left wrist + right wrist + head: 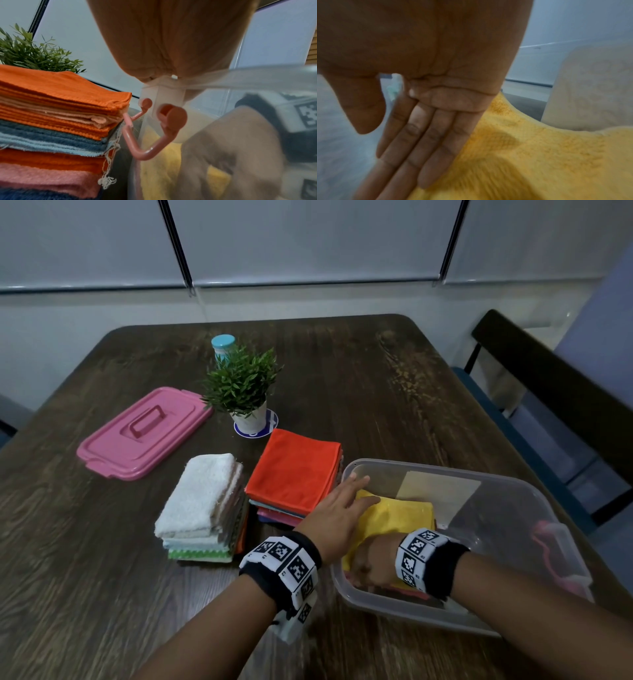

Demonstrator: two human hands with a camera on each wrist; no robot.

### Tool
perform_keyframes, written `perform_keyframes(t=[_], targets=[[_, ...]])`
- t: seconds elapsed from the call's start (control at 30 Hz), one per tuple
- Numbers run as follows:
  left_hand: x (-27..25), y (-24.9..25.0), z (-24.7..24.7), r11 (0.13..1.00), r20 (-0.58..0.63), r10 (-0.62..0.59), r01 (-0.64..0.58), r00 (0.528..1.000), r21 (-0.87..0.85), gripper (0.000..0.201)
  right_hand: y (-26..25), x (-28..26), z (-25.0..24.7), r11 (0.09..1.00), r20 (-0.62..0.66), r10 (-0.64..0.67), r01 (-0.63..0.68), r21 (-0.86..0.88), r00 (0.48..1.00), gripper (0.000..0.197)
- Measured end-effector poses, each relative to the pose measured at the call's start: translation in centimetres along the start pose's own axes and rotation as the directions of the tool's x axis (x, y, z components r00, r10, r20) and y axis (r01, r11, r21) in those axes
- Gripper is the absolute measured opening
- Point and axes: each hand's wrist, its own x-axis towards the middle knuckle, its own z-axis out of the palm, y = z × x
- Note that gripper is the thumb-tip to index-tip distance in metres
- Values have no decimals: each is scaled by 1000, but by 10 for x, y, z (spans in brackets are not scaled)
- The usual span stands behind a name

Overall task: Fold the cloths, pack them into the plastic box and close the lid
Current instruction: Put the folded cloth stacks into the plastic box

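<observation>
- Head view: the left hand (337, 513) reaches over the near-left corner of the clear plastic box (534, 491), fingers straight and together, lying flat on the far-left edge of the folded yellow cloth (400, 517) inside the box. The right hand (371, 561) is inside the box at the cloth's near end, its back upward; its fingers are hidden from this view. Pink fabric (411, 592) shows under the yellow cloth, just right of the right hand. Left of the left hand, on the table (342, 371), stand two stacks of folded cloths: one topped by an orange cloth (294, 470) just beside the box, and one topped by a white towel (198, 494) further left. Beyond these lie the pink lid (144, 433), handle up, a small potted plant (243, 392) and a blue-capped bottle (223, 345).
- Left wrist view: the palm of the left hand (171, 40) rests on the box rim (257, 78). Below it hangs the box's pink clasp (154, 135). The orange-topped stack (60, 115) lies left of the hand, touching or nearly touching the box wall. Through the wall the right hand (223, 155) appears on the yellow cloth (159, 169).
- Right wrist view: the right hand (436, 94) is open, fingers (426, 142) straight and pressed together along the yellow cloth's (539, 162) edge, thumb held apart.
</observation>
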Motion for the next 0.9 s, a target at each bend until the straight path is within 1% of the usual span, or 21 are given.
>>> perform_keyframes(t=[0.03,0.07,0.1,0.13,0.17,0.2,0.27,0.33,0.4,0.47,0.57,0.67,0.73,0.77,0.83,0.9], targets=[[0,0,0,1000,15,-6,6,1000,-3,50,0,-3,-4,1000,-48,12,-13,-16,999,25],[0,0,0,1000,17,-6,6,1000,-5,50,1,-7,-10,999,-128,29,-33,-33,991,25],[0,-1,0,1000,14,-3,3,1000,-8,49,3,-12,-16,996,-229,46,-61,-61,972,27],[0,-1,0,1000,10,0,0,1000,-9,49,6,-16,-22,991,-331,56,-93,-97,942,31],[0,-1,0,1000,7,-1,1,1000,-8,51,9,-20,-27,982,-391,83,-143,-127,916,43],[0,-1,0,1000,17,-9,9,1000,-12,52,14,-22,-29,969,-398,139,-207,-134,907,60],[0,-1,0,999,46,-29,30,999,-24,58,22,-20,-24,949,-339,236,-291,-121,911,89],[0,0,-1,999,28,-29,30,999,-36,62,30,-10,-11,942,-248,291,-322,-95,924,104],[0,2,-3,999,19,-22,23,1000,-27,61,37,1,6,946,-203,296,-315,-72,933,108],[-1,3,-3,1000,33,-25,25,999,-8,60,39,8,20,948,-189,292,-310,-74,937,106],[0,3,-3,999,43,-38,38,998,8,59,41,13,27,953,-186,273,-291,-78,944,104],[0,2,-4,999,57,-30,30,998,14,60,44,10,19,965,-193,247,-260,-45,950,104],[-2,0,-8,999,70,-34,33,997,19,61,44,1,6,971,-207,228,-237,-16,951,98],[-3,-4,-11,999,55,-50,49,997,14,61,43,-5,-3,973,-242,222,-229,-3,945,93],[-7,-16,-20,989,-20,-144,143,989,-32,57,38,-22,-26,975,-364,216,-222,24,906,77],[-14,-31,-30,964,-112,-264,258,958,-68,49,29,-43,-52,977,-531,204,-204,58,823,48]])
